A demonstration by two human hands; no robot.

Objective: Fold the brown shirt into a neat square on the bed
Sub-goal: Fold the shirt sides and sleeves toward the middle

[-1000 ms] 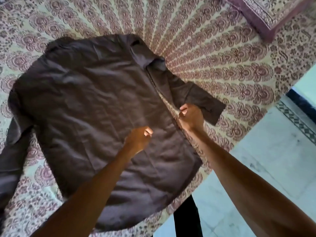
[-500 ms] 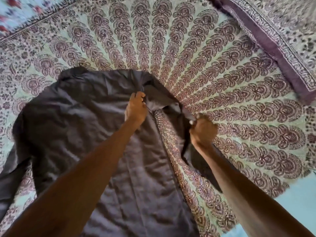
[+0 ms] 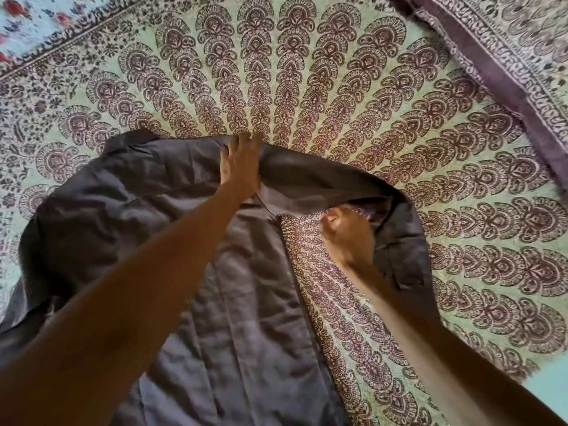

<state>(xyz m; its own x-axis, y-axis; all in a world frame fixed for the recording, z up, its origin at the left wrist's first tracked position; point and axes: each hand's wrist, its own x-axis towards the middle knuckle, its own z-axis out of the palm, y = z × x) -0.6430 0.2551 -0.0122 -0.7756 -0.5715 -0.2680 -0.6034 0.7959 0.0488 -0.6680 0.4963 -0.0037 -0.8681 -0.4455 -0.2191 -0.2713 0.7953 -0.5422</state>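
The brown shirt (image 3: 129, 210) lies spread on the patterned bedspread (image 3: 307, 87), its front open along the placket. My left hand (image 3: 241, 166) lies flat with straight fingers on the collar area at the shirt's far edge. My right hand (image 3: 347, 233) is blurred and sits under the lifted right front panel (image 3: 402, 250); its fingers look curled by the cloth, but the grip is hidden. A gap of bedspread shows between the two front panels.
A pillow (image 3: 507, 50) with a purple border lies at the far right corner. A floral blue sheet (image 3: 37, 16) shows at the top left. The bed's edge and pale floor (image 3: 550, 385) are at the lower right.
My left hand has opened and slid up from the placket to the collar. My right hand has pulled the right front panel outward, widening the gap. The view has moved closer.
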